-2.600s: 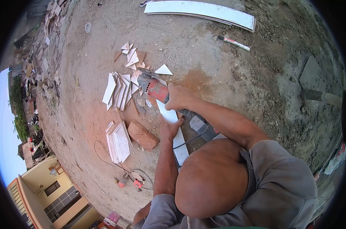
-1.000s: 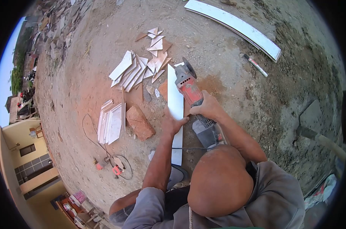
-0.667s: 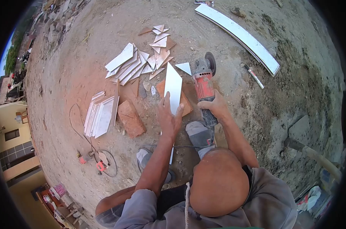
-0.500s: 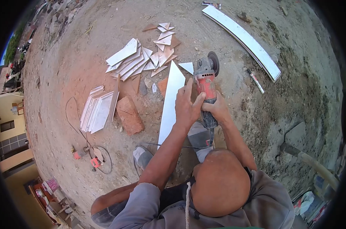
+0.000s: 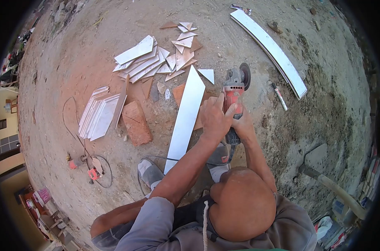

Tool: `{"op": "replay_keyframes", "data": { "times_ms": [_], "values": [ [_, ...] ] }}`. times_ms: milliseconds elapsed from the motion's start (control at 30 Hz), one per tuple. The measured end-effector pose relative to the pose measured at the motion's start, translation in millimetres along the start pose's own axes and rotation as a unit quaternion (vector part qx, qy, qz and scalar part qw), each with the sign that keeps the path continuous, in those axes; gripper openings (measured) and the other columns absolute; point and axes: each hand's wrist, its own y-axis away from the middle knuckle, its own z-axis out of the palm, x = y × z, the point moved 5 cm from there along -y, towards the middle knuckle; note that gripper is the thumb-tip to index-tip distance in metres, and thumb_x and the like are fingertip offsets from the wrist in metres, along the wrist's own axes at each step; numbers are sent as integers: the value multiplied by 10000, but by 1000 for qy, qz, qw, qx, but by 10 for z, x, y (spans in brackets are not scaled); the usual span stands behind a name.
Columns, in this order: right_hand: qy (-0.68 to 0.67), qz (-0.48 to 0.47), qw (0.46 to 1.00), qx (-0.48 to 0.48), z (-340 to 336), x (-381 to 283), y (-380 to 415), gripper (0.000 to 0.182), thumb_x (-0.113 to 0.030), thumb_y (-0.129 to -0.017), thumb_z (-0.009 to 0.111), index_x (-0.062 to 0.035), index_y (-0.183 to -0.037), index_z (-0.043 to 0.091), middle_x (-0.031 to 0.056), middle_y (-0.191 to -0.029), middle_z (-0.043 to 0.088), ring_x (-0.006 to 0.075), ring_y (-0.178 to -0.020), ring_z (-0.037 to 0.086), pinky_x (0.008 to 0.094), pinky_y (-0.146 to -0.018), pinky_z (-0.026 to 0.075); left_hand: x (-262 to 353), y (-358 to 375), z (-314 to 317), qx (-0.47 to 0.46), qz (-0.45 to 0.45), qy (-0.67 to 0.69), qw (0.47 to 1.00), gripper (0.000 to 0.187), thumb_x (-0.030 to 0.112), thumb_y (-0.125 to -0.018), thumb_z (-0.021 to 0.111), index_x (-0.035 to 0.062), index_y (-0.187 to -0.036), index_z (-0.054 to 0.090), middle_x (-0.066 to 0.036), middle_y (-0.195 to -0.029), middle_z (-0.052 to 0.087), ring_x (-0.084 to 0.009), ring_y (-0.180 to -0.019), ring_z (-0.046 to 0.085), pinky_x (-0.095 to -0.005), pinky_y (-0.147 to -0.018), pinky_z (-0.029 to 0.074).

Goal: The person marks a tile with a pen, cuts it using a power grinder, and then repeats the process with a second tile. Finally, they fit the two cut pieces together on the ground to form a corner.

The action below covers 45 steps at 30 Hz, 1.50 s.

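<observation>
A red angle grinder (image 5: 234, 90) is in both hands, its disc pointing away from me, just right of a long white tile strip (image 5: 185, 119) with a pointed far end. My right hand (image 5: 241, 125) grips the grinder's rear handle. My left hand (image 5: 215, 119) wraps over the red body from the left. The strip lies flat on the dirt, its far part resting on an orange slab (image 5: 179, 93). Neither hand touches it. A small white triangular offcut (image 5: 207, 75) lies next to the tip.
Cut tile strips (image 5: 139, 60) are heaped at the far left, and a tile stack (image 5: 95, 117) and a red brick (image 5: 136, 122) lie nearer. A power cord with plugs (image 5: 89, 169) is at left. A long white trim (image 5: 273, 50), a marker (image 5: 279, 96) and a shovel (image 5: 324, 175) lie at right.
My left hand has left the tile strip and moved onto the grinder's body. The grinder has come off the strip to its right, and the strip now lies free on the ground.
</observation>
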Motion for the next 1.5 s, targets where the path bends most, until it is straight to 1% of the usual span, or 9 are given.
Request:
{"op": "replay_keyframes", "data": {
  "times_ms": [267,333,567,767,867,933,1033,1300,1500],
  "values": [
    [-73,24,997,0,-95,45,-80,659,-307,-672,810,2,-1195,554,81,-1013,636,169,-897,616,318,-814,495,-350,523,221,-7,-132,233,963,714,424,-856,725,-63,-1323,494,-180,-1097,646,-283,-1021,628,-411,-868,490],
    [-102,36,994,-24,-77,-37,-62,644,-300,-671,805,-8,-1189,559,63,-980,624,143,-836,603,299,-772,492,-390,815,422,-219,-212,276,911,714,446,-850,733,-52,-1295,481,-120,-1002,654,-198,-913,636,-353,-793,508],
    [-138,-44,989,-21,-50,-298,-20,622,-290,-722,789,-17,-1214,524,65,-986,603,131,-782,594,272,-703,498,-50,618,234,-252,-171,429,850,517,377,-818,782,15,-1106,550,-40,-881,623,-111,-743,592,-270,-660,492],
    [-319,63,936,-134,65,-303,-166,540,-273,-740,768,-18,-1161,547,102,-926,635,164,-738,647,306,-648,530,-175,422,251,-389,-188,441,787,475,353,-812,791,15,-1069,579,-42,-877,617,-115,-733,597,-273,-670,490],
    [-174,15,984,-46,-59,-215,-451,500,-268,-713,768,-9,-1098,582,125,-921,663,189,-808,682,332,-674,543,-221,415,278,-393,-257,374,800,508,343,-810,797,-11,-1102,579,-74,-896,640,-154,-778,628,-310,-717,506],
    [155,15,984,93,-265,-125,-675,659,-295,-622,788,39,-1135,544,216,-967,670,330,-862,680,416,-771,534,-391,346,42,-188,-244,252,918,581,358,-794,809,-34,-1148,569,-139,-962,661,-236,-873,656,-367,-777,514],
    [344,31,924,163,-422,-255,-901,693,-334,-602,764,57,-1129,543,293,-1010,664,430,-940,664,467,-835,518,-896,407,-276,14,-95,0,995,682,381,-751,821,-24,-1220,536,-234,-1169,597,-368,-1071,593,-440,-914,480],
    [452,46,872,182,-480,-165,-1173,692,-328,-651,705,44,-1200,507,307,-1068,649,450,-999,640,494,-884,505,-1212,628,-342,-83,-241,-108,961,1202,451,-605,898,-46,-1465,222,-310,-1199,559,-465,-1121,551,-498,-943,455],
    [466,22,858,215,-494,-84,-1175,717,-372,-657,718,34,-1204,496,302,-1135,619,433,-1054,623,498,-903,495,-1477,515,-276,-148,-223,4,963,1195,401,-539,940,-13,-1447,283,-307,-1235,554,-442,-1142,560,-474,-955,466]
  ]
}}
